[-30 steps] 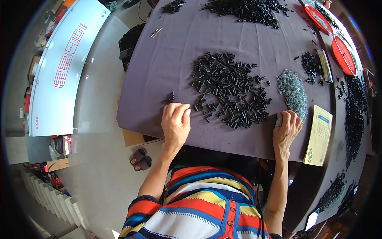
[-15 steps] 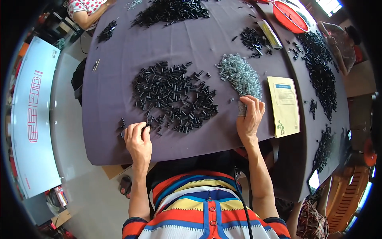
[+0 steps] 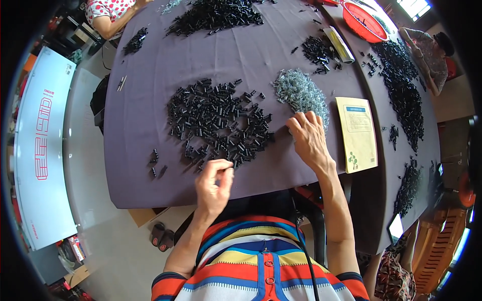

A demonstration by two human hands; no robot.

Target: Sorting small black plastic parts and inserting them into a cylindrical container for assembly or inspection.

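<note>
My left hand (image 3: 215, 188) is pinched closed at the near edge of a spread heap of short black tube-like pieces (image 3: 211, 113). One small black tube (image 3: 234, 164) shows at its fingertips. To the right, my right hand (image 3: 310, 140) is palm down with bent fingers, at the lower end of a pile of small clear plastic pieces (image 3: 298, 90). Whatever lies under those fingers is hidden. Several stray black pieces (image 3: 154, 156) lie left of the heap.
A yellow booklet (image 3: 357, 135) lies right of the clear pile. Further back are a bigger black heap (image 3: 216, 17), a yellow-and-white box (image 3: 339, 45) and a red basket (image 3: 364, 22). A person in a dotted top (image 3: 108, 12) sits at the far left; another (image 3: 427, 52) sits far right.
My left hand has moved right, from beside the stray pieces to below the heap. My right hand has shifted slightly left and turned palm down, covering the spot where a small grey block showed.
</note>
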